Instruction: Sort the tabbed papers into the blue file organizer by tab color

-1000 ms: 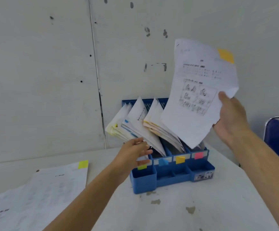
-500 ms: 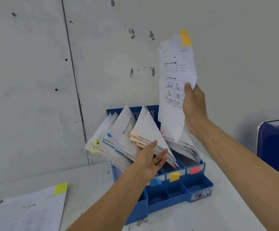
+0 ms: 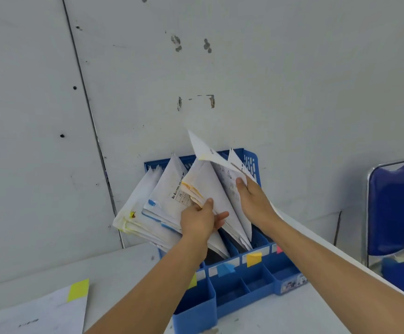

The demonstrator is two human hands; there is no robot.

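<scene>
Right hand (image 3: pixel 251 201): grip clenched on the lower edge of a white printed paper sheet (image 3: pixel 202 147), held tilted above the third slot from the left of the blue plastic file organizer (image 3: pixel 250 162). The sheet's tab is blurred; a yellow-orange trace shows at its edge.

Left hand (image 3: pixel 199 220): grip released, thumb and straight fingers pressing the orange-tabbed bundle of papers (image 3: pixel 203 184) leftward, so that a gap shows behind it.

The organizer stands at the rear edge of the white desk (image 3: pixel 123 266), against the wall. The orange slot marker (image 3: pixel 254 259) sits on the divider in front of that gap.

Recommendation: keep the bundle held aside, lead with the sheet's lower corner, and slide it fully down behind the bundle before letting go. A limp sheet may buckle or catch the neighbouring stack.

A white sheet with a yellow tab (image 3: pixel 51 312) lies unsorted at the front left corner.
</scene>
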